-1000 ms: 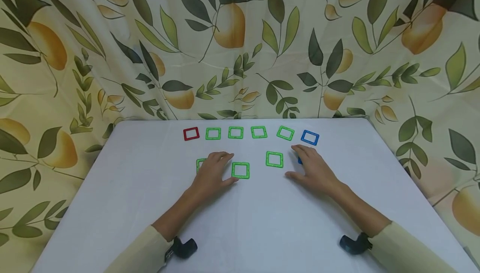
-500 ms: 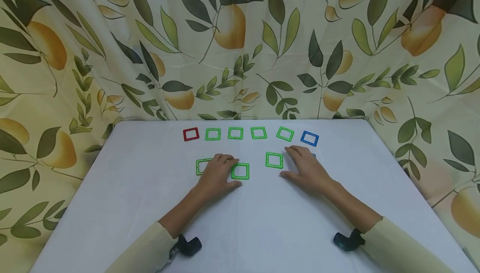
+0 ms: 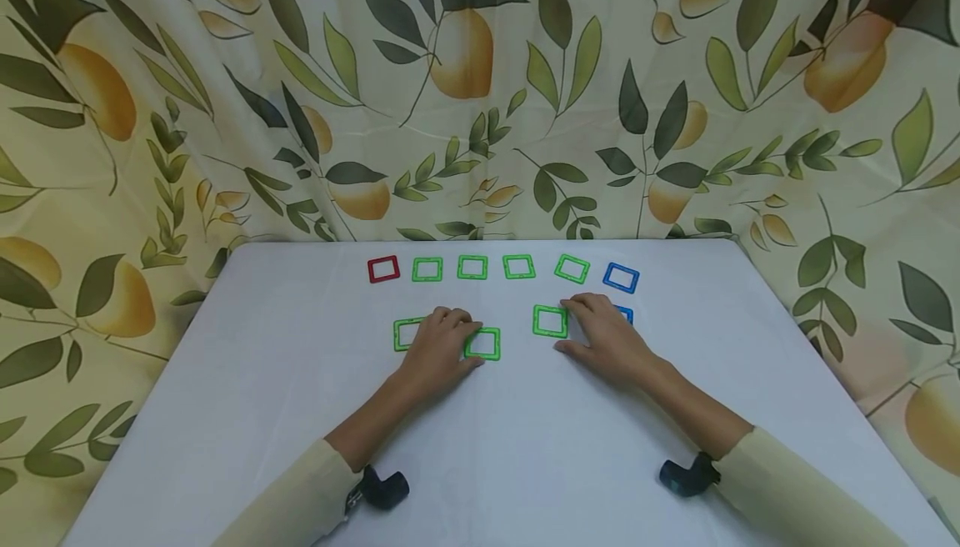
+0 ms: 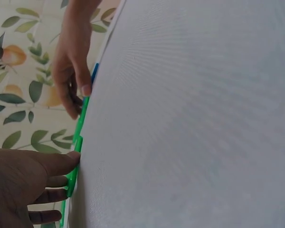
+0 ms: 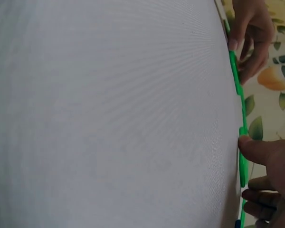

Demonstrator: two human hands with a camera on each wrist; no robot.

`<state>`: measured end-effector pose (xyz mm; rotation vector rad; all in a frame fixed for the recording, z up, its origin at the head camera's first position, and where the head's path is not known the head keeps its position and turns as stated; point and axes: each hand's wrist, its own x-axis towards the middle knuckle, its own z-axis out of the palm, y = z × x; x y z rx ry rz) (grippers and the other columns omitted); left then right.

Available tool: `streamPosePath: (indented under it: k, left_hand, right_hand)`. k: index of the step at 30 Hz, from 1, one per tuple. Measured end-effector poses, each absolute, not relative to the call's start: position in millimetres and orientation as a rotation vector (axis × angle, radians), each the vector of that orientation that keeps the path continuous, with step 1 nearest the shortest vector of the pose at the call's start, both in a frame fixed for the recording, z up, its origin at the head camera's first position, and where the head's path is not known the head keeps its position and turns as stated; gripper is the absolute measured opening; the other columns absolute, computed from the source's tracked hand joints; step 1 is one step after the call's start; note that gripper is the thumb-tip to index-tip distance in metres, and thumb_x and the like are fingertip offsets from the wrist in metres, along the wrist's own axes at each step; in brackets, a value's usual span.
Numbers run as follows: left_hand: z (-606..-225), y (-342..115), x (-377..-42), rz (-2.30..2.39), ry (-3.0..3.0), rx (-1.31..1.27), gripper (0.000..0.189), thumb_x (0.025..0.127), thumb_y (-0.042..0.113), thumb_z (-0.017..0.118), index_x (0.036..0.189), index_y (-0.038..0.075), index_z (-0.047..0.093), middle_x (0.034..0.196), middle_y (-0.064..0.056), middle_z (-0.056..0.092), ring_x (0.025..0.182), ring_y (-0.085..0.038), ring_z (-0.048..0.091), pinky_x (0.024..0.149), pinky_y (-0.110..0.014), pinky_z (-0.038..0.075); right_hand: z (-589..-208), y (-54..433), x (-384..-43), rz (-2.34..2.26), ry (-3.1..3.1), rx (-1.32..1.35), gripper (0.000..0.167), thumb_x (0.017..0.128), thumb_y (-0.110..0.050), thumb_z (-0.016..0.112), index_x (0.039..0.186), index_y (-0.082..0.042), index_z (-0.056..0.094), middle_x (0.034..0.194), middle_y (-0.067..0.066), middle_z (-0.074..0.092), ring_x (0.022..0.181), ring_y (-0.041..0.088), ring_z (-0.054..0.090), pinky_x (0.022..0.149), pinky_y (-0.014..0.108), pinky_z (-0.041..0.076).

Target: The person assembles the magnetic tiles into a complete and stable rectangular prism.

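My left hand point(image 3: 438, 351) pinches a green square frame point(image 3: 487, 358) at its left side, index finger at the far corner and thumb at the near edge. In the left wrist view that green frame point(image 4: 72, 183) shows edge-on beside the thumb. To the right, my right hand point(image 3: 609, 343) holds another green square frame point(image 3: 550, 334) by its right side between thumb and index finger; the right wrist view shows this frame point(image 5: 242, 166) edge-on. A third green frame point(image 3: 398, 336) lies partly behind the left hand. A blue frame point(image 3: 628, 315) is mostly hidden by the right hand.
Farther back on the white table point(image 3: 472, 464) runs a row of frames: a red one point(image 3: 371, 272) at left, several green ones point(image 3: 427, 279), and a blue one point(image 3: 619, 288) at right. A patterned curtain point(image 3: 480, 155) hangs behind the table's far edge.
The right hand has moved left from over the blue frame to the green frame and taken its side. The left hand has shifted slightly right and closed its fingers on its green frame.
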<state>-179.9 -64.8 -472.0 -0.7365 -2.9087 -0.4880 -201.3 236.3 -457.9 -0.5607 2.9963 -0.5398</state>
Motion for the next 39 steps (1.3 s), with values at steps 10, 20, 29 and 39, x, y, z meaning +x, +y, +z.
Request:
streamPosePath:
  k: [10,20,29,39]
  left_hand:
    - [-473.0,-61.8,-184.3,-0.482,-2.925,-0.697,0.053,0.091,0.033,0.086,0.136,0.011,0.07,0.13,-0.006,0.065,0.122,-0.027,0.051,0.107,-0.05,0.041]
    - [-474.4,-58.9,-188.3,-0.484,-2.908,-0.667,0.053,0.092,0.034,0.084,0.137,0.01,0.07,0.13,-0.006,0.063,0.119,-0.027,0.051,0.104,-0.05,0.043]
    - [-473.7,-54.2,-193.4,-0.458,-2.918,-0.636,0.053,0.093,0.036,0.082,0.138,0.01,0.069,0.131,-0.006,0.063,0.12,-0.027,0.051,0.104,-0.051,0.043]
    - [-471.2,-47.6,-198.3,-0.508,-2.957,-0.602,0.054,0.094,0.035,0.083,0.14,0.011,0.068,0.132,-0.005,0.061,0.121,-0.027,0.049,0.104,-0.05,0.042]
  right_hand:
    - [-456.1,230.3,-202.3,-0.535,3.026,-0.621,0.062,0.096,-0.032,0.08,0.145,-0.001,0.059,0.142,0.018,0.055,0.131,0.036,0.047,0.109,0.054,0.044]
    - [-456.2,227.1,-204.9,-0.57,3.019,-0.67,0.053,0.097,-0.026,0.079,0.14,0.0,0.063,0.137,0.017,0.058,0.126,0.035,0.049,0.108,0.053,0.043]
    - [-456.4,221.8,-204.5,-0.603,3.012,-0.672,0.051,0.093,-0.024,0.081,0.136,-0.001,0.066,0.132,0.016,0.059,0.119,0.034,0.051,0.102,0.051,0.045]
    - [-456.0,216.5,-204.5,-0.612,3.014,-0.678,0.05,0.092,-0.023,0.08,0.136,-0.002,0.067,0.132,0.014,0.06,0.119,0.032,0.051,0.101,0.05,0.046]
